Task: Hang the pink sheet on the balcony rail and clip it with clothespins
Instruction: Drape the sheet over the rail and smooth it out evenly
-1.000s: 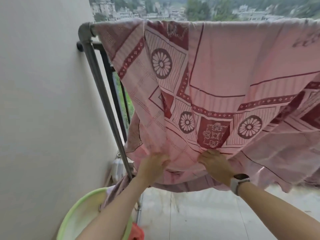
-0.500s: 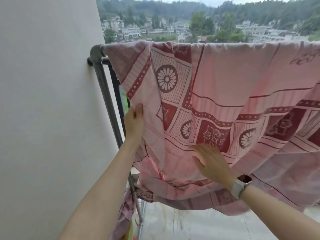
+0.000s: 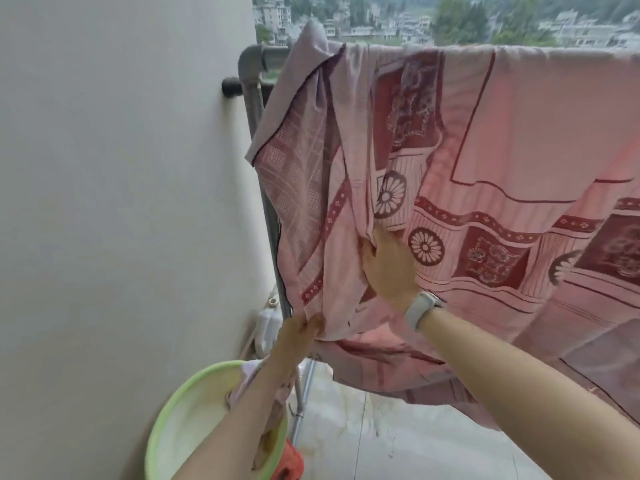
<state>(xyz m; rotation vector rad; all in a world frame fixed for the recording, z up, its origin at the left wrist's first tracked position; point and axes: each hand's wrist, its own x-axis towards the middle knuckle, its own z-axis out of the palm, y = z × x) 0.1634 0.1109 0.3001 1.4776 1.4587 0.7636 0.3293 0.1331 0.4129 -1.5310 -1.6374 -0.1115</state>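
Observation:
The pink sheet point(image 3: 512, 133), printed with dark red squares and flower wheels, hangs draped over the grey balcony rail point(image 3: 251, 69). Its left corner is folded back over the rail's bend. My left hand point(image 3: 298, 332) pinches the sheet's lower left edge low down beside the rail post. My right hand point(image 3: 389, 268), with a watch on its wrist, grips a fold of the sheet higher and to the right. No clothespins are in view.
A white wall point(image 3: 121, 202) stands close on the left. A light green basin point(image 3: 194, 420) sits on the floor under my left arm, with something red point(image 3: 289, 462) beside it. A white container point(image 3: 266, 327) is behind the post. Pale floor tiles point(image 3: 398, 441) lie below the sheet.
My left hand has dropped from the sheet's upper left edge to its lower edge. My right hand has closed on a fold. The sheet's left corner now lies folded over the rail.

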